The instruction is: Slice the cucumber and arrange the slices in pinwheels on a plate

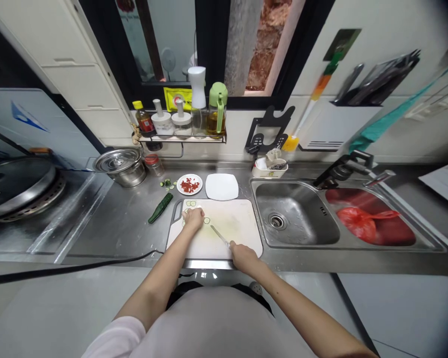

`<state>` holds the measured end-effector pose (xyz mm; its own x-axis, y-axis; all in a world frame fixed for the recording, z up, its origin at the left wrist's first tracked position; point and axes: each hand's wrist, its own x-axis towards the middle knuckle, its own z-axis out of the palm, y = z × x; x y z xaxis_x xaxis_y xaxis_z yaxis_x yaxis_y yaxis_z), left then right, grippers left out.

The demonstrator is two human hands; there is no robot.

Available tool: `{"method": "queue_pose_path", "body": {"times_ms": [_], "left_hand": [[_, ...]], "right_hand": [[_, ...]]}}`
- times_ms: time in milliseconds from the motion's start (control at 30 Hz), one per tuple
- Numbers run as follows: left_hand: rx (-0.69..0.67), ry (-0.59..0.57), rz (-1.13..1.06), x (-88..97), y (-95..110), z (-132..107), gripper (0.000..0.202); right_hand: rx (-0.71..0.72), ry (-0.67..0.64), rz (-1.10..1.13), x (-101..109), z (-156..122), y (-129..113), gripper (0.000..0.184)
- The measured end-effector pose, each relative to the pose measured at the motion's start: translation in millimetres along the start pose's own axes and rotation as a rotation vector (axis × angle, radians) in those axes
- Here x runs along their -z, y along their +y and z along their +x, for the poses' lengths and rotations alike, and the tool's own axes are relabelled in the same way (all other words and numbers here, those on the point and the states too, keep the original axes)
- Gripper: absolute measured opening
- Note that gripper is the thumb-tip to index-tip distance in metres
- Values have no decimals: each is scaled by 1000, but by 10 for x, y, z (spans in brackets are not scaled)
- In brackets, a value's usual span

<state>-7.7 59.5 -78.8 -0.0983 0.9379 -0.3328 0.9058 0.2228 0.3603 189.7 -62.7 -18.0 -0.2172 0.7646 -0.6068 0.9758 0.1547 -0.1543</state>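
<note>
My right hand [244,257] grips a small knife [220,235] by its handle, its blade lying low over the white cutting board [224,246] and pointing up and left. On the board's left part, my left hand [194,218] has its fingers curled down around cucumber slices, which it partly hides. Thin cucumber slices [190,203] show just above that hand, and a single cucumber slice [207,221] lies to its right. A whole-looking dark green cucumber [160,208] rests on the steel counter left of the board.
Behind the board stand a plate of chopped red pieces [178,188] and a white square plate [221,186]. Cucumber scraps [168,184] lie nearby. A lidded pot [125,168] and a jar [154,166] are at back left. To the right is a double sink [296,243] with a red bag [358,223].
</note>
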Motion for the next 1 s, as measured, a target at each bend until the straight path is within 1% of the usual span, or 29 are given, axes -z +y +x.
{"method": "queue_pose_path", "body": {"times_ms": [167,267,400,500,667,867,1000], "left_hand": [[-7,-1,1,41,17,-76,18],[-31,-2,2,38,12,-139,15],[-73,33,15,-21,13,-224,20],[-83,75,20,-78,25,-273,22],[-94,96,9,-121,46,-316,17],[-89,110,-64,-90,118,-369,12],[-85,145,-132,-70,139,-507,13]], "right_hand": [[21,20,33,34,-52,119,26],[0,72,69,31,-33,185,24],[-67,157,127,-16,41,199,24],[-84,189,151,-42,109,169,24],[-145,200,165,-28,181,123,26],[-174,191,171,-3,209,117,27],[-170,184,143,-4,234,107,26]]}}
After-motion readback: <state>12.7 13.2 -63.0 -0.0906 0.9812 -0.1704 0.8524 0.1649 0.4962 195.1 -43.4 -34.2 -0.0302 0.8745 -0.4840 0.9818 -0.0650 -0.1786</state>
